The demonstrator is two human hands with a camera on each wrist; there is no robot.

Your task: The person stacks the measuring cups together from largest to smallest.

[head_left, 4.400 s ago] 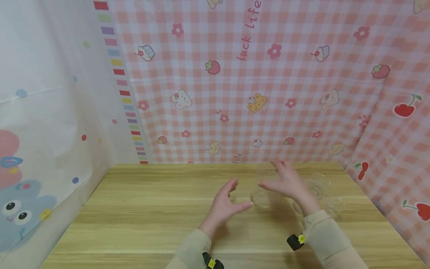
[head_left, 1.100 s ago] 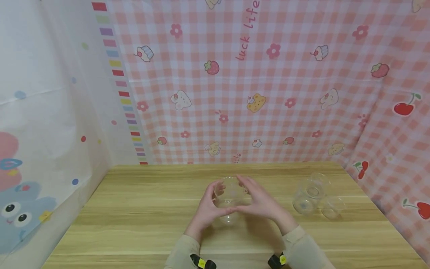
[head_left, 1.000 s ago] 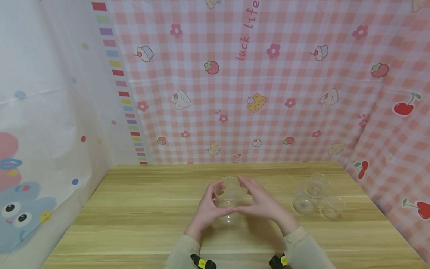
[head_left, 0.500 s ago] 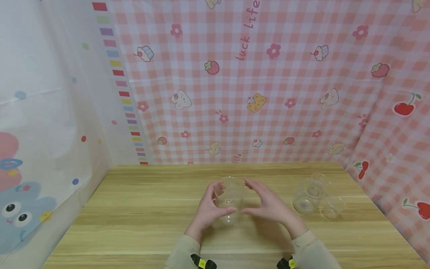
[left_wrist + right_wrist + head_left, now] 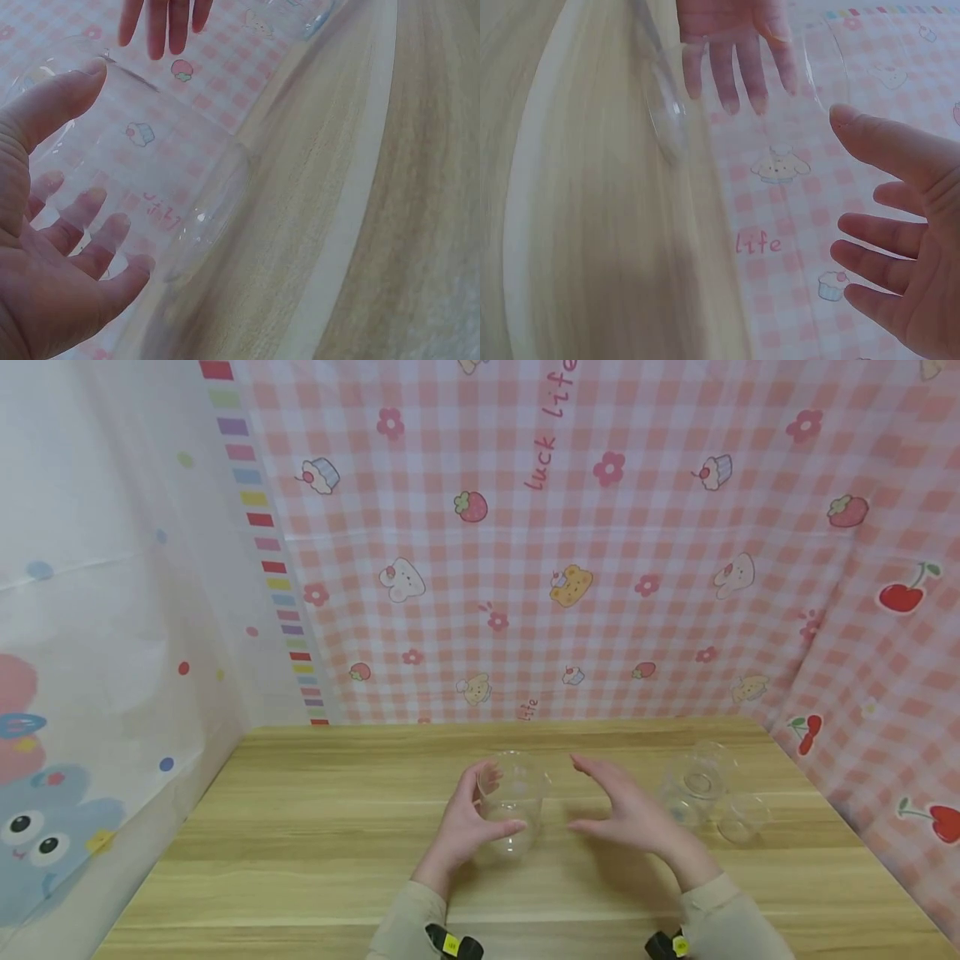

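A clear glass beaker (image 5: 513, 802) stands upright on the wooden table, in front of the person. My left hand (image 5: 463, 822) holds it from the left, thumb across the near side and fingers round the far side; in the left wrist view these fingers show through the clear wall of the beaker (image 5: 180, 172). To the right of the beaker, my right hand (image 5: 630, 814) is apart from it, thumb and fingers spread with nothing between them. The right wrist view shows the same gap between the right hand (image 5: 907, 225) and the beaker (image 5: 667, 112).
Several clear glass vessels stand close together at the table's right side, among them a small one (image 5: 742, 820) at the near right. The right forearm passes just in front of the group. Printed cloths (image 5: 450, 610) rise behind and on both sides of the table (image 5: 300, 835).
Earlier the beaker stood further right; it was brought left to the middle between both hands. Since then my right hand has let go and moved right, while the left hand stays on it.
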